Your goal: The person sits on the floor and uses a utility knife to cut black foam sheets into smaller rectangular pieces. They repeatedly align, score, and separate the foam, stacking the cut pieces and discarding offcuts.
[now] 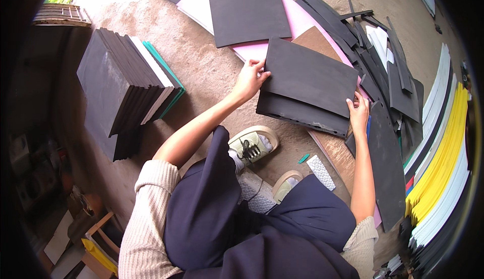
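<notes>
Here's a black sheet [312,72], right of centre in the frame, lying tilted over a second dark sheet [297,112] whose lower edge peeks out. The fingers of the left hand [248,81] pinch its left edge; those of the right hand [359,110] grip its lower right corner. Both hands are on it, then, and to my eye the trick is an even, light hold: level the two sides, square the edges against the sheet beneath, and don't bend that thin panel. A brown board [317,42] and a pink sheet [297,14] show behind.

Containers? I can't make out a sure one. The stack of sheets [103,72] at left stands on the bare floor [194,72], black with white and green, while black offcuts [403,97] lie heaped loose at upper right.
</notes>
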Motion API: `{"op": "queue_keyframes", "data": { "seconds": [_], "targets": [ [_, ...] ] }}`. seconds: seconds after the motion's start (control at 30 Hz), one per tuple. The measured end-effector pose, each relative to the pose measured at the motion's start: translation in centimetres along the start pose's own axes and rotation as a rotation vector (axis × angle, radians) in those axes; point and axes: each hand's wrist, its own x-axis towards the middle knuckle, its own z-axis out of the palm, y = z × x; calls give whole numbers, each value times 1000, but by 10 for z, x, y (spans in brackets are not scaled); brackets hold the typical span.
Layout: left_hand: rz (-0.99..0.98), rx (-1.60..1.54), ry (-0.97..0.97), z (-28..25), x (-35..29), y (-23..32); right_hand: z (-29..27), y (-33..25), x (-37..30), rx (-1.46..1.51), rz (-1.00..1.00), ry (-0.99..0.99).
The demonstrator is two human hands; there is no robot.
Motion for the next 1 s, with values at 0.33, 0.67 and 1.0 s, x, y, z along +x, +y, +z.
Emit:
{"op": "queue_keyframes", "data": {
  "seconds": [0.33,0.67,1.0],
  "targets": [
    [108,193,-5,-1,-6,5,-3,3,3,191,115,-47],
    [162,291,-28,-2,-5,6,-6,6,4,374,211,-136],
    [71,231,-14,-3,-6,12,-1,18,7,412,162,-117]
  ]
}}
